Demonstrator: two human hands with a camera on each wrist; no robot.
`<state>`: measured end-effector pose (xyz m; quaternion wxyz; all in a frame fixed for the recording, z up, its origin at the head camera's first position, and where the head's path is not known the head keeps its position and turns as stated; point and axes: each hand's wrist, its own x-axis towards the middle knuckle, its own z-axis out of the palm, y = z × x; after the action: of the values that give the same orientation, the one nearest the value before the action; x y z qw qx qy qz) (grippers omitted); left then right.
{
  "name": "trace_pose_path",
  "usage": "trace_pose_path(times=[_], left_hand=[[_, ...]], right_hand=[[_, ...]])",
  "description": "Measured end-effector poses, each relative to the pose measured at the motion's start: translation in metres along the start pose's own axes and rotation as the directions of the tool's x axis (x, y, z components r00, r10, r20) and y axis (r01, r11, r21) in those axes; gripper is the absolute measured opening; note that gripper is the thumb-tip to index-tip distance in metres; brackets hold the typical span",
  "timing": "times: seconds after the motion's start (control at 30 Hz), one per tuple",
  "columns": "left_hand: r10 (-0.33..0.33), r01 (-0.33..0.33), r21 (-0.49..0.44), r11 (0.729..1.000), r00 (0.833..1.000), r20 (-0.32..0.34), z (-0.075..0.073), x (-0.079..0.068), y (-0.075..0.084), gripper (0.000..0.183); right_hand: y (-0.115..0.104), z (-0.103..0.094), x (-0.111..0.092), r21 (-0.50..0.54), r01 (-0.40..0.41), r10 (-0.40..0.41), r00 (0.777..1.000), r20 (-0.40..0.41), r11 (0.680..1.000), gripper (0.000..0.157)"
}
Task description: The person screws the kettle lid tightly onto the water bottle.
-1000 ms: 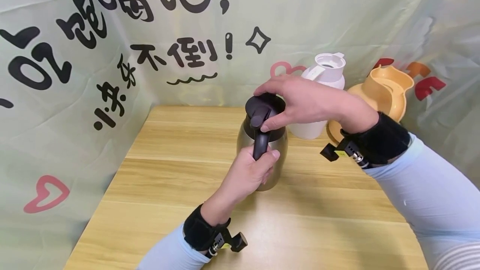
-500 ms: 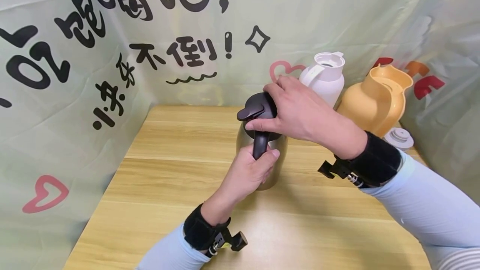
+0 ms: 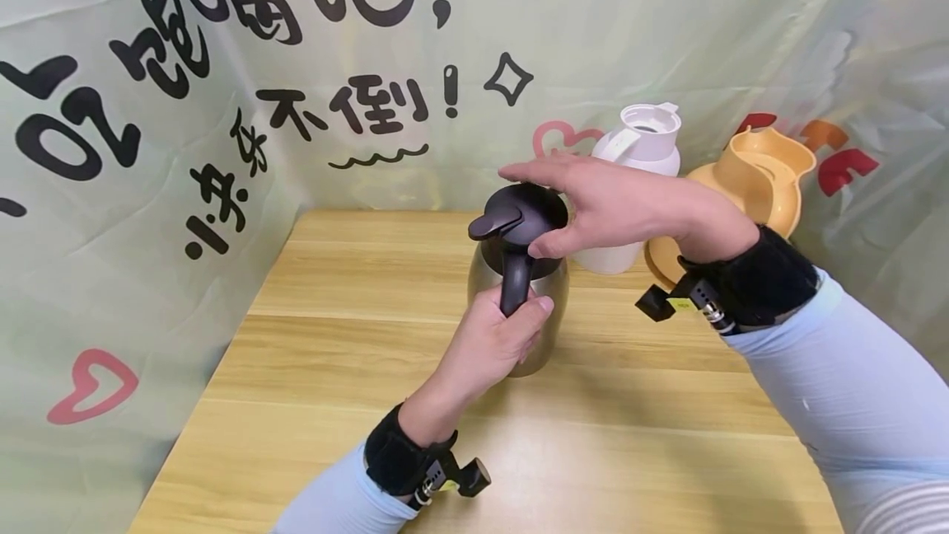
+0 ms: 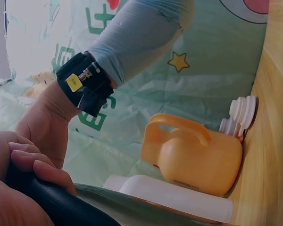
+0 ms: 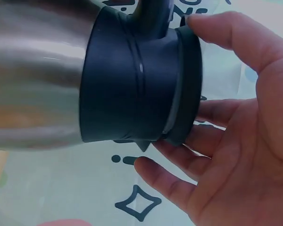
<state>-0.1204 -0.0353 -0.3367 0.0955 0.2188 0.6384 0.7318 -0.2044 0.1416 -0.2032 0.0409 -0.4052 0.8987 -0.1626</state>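
Observation:
A steel jug (image 3: 554, 287) with a dark lid (image 3: 522, 208) stands upright mid-table. My left hand (image 3: 493, 336) grips its dark handle (image 3: 514, 278); the left wrist view shows those fingers (image 4: 23, 162) curled round the handle (image 4: 52, 202). My right hand (image 3: 615, 200) hovers around the lid with fingers straight over the top and the thumb tip at the lid's side. In the right wrist view the right hand (image 5: 240, 155) is spread, thumb touching the lid's rim (image 5: 188, 84), palm off it, steel body (image 5: 33, 75) to the left.
A white jug (image 3: 645, 142) without a lid and a yellow jug (image 3: 764, 180) stand at the back right of the wooden table (image 3: 371, 287). A white stopper (image 4: 243, 113) lies beyond the yellow jug (image 4: 193, 160). A printed cloth backdrop (image 3: 148, 147) closes in the back and both sides.
The lid turned so its lever now points left instead of along the handle. The right hand then swung back and straightened its fingers. The left hand has kept its grip.

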Motion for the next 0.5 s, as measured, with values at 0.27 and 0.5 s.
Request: trace_pose_path(times=[0.27,0.5], left_hand=[[-0.010,0.010,-0.006,1.000,1.000,-0.002,0.000,0.000,0.000,0.035],[-0.004,0.004,0.006,1.000,1.000,0.002,-0.001,0.000,0.000,0.035]], right_hand=[[0.005,0.009,0.002,-0.018,0.000,-0.002,0.994,-0.108,1.000,0.067],[0.004,0.020,0.001,-0.108,0.007,-0.031,0.974,-0.226,0.994,0.068]])
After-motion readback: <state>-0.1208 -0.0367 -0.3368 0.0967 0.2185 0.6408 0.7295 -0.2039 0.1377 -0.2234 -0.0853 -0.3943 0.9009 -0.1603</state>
